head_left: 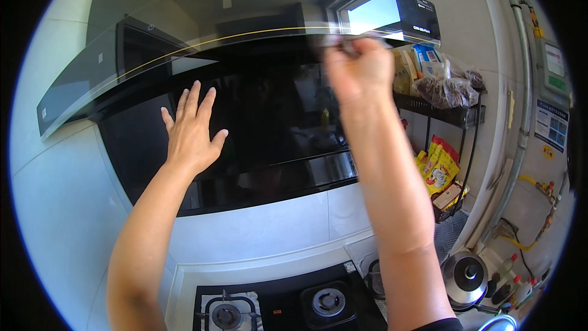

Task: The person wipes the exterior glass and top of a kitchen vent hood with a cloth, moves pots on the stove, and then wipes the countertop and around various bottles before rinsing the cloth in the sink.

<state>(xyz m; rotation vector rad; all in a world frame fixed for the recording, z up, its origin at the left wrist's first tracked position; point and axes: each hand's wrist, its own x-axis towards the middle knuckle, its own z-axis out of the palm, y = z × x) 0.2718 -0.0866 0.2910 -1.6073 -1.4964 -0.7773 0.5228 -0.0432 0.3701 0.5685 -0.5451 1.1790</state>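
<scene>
My left hand [192,135] has its fingers spread in front of the glossy black panel [269,122] below the range hood [257,6]; whether it touches the panel I cannot tell. My right hand [362,70] is raised to the hood's lower front edge, towards its right end. Its fingers are curled closed, and a small dark, greyish blur shows at them, too smeared by motion to name. The hood has a dark shiny front with a thin yellow line along it, and a window is mirrored near its right end.
Below lies a black gas cooktop [278,312] with two burners. On the right, a black rack [453,113] holds bagged food and a yellow-red packet [442,162]. A lidded pan [464,279] and several bottles [511,282] stand beneath. A grey pipe [522,86] runs down the wall.
</scene>
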